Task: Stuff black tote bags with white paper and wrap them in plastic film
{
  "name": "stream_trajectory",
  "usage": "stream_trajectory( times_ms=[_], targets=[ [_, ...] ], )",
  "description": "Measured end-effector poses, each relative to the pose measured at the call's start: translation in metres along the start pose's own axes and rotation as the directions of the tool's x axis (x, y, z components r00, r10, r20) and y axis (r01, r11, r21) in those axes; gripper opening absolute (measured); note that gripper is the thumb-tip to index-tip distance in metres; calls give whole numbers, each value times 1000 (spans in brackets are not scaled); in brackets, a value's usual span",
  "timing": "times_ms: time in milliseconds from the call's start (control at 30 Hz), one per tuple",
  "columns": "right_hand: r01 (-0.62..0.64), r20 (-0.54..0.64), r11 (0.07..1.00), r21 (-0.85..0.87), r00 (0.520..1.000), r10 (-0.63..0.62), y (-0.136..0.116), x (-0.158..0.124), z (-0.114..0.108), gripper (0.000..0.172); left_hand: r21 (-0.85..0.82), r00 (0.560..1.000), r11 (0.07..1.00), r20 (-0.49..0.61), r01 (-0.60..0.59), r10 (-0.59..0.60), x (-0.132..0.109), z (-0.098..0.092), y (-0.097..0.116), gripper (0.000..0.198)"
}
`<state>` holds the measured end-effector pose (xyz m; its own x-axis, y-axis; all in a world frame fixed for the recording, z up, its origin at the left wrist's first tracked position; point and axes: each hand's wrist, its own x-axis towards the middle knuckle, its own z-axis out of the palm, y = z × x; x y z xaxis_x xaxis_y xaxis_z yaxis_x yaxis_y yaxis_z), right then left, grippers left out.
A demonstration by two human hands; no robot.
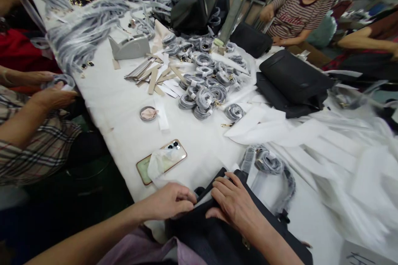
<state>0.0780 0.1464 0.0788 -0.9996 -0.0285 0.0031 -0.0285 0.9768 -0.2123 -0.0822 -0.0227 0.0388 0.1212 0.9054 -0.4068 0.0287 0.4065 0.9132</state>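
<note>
A black bag [205,232] lies at the table's near edge, its opening facing away from me, with something pale showing inside. My left hand [177,201] has its fingers curled together at the left end of the opening, pinching the bag's edge. My right hand [231,201] rests over the opening's right part, fingers bent over the rim and thumb apart on the bag's front. Behind the bag, a wrapped handle [289,186] arches on the right, beside a coiled wrapped strap [269,161]. Just beyond my left hand is a phone [175,155], partly covered by thin white film.
Coiled straps [205,97], card strips [154,78] and a tape dispenser [132,47] lie mid-table. More black bags [295,78] are behind, and white sheets [338,149] spread at right. A co-worker's hands [56,91] hold a coil at left; other people sit at upper right.
</note>
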Motion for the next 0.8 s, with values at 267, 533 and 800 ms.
stream_trajectory(
  times_ms=[267, 533, 800],
  targets=[
    [-41, 15, 999, -21, 999, 41, -2, 1, 13, 43, 229, 987, 973, -148, -24, 59, -21, 12, 5, 21],
    [12, -1, 996, -89, 1000, -12, 7, -3, 13, 46, 521, 829, 842, -402, -142, 389, -9, 61, -34, 15],
    [-4, -166, 998, 70, 986, 16, 20, 2, 53, 48, 797, 614, 585, -388, -151, 687, 4, 61, -72, 16]
  ],
)
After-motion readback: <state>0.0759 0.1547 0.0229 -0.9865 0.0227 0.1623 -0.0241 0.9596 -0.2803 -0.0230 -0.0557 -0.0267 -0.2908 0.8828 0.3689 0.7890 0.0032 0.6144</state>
